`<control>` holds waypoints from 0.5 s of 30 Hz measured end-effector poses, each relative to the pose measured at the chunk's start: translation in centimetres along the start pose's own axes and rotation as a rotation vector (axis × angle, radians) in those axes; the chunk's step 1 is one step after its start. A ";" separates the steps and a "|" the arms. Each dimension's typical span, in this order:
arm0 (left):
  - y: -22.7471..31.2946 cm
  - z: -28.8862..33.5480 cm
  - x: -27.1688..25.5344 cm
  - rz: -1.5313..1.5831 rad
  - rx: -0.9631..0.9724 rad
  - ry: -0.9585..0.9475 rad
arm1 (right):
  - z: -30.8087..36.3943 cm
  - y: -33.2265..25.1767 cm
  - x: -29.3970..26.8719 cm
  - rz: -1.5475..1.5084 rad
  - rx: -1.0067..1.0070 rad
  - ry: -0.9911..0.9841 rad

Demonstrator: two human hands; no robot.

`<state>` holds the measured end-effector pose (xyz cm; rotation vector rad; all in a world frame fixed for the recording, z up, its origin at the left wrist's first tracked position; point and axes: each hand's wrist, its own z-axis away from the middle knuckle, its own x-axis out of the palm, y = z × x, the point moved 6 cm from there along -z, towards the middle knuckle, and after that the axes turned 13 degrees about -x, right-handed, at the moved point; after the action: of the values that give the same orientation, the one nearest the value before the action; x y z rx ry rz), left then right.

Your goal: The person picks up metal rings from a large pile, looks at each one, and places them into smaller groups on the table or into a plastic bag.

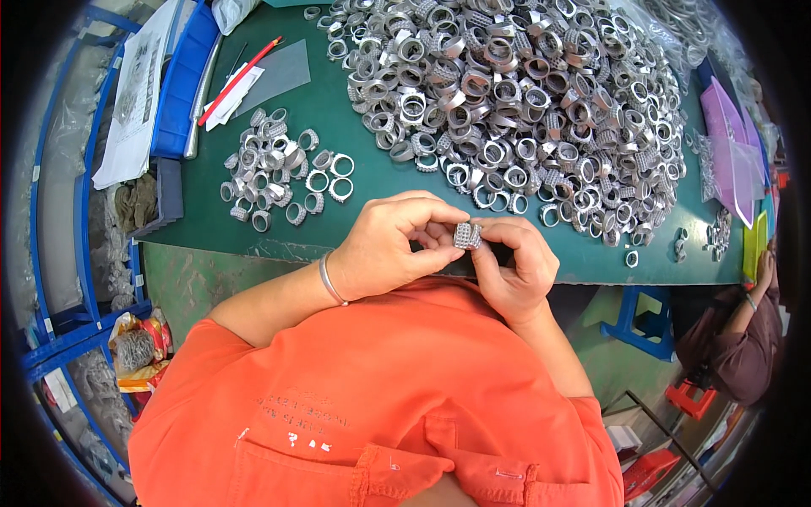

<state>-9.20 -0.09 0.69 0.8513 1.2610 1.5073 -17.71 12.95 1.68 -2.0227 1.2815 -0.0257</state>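
Observation:
Between my two hands, just over the near edge of the green table, is a silver-grey ring [467, 236] with a wide, studded face. My left hand [397, 237] pinches it from one side with thumb and fingertips. From the other side my right hand [517, 264] grips it the same way. Beyond my hands, a large heap of similar metal rings [524, 101] spreads over the table's middle and right. A smaller pile of rings [269, 165] lies on the left, with a few loose ones beside it.
The green table [338, 224] carries a red pencil [245, 78] and papers at far left, near a blue bin [182, 84]. Purple and yellow trays line its right edge. Blue shelving [84, 211] stands left. At right are a blue stool [638, 325] and another person's arm [743, 313].

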 end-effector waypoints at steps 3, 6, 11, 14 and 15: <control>-0.1 0.0 -0.1 0.000 0.007 -0.002 | 0.0 0.1 0.1 -0.005 -0.006 -0.002; -0.3 -0.1 -0.1 0.054 -0.022 0.008 | 0.4 0.4 0.1 -0.038 0.014 0.051; -0.7 -0.1 -0.1 0.109 -0.069 -0.012 | 0.4 0.4 0.1 -0.053 0.031 0.074; -0.5 0.0 -0.3 0.107 -0.035 0.027 | -0.3 -0.2 0.0 -0.004 -0.009 0.004; 0.3 0.1 -0.4 -0.016 0.063 0.042 | -0.4 -0.2 -0.1 -0.001 -0.009 0.005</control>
<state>-9.02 -0.44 1.03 0.8528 1.3487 1.4866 -17.76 12.90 2.13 -2.0326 1.2864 -0.0256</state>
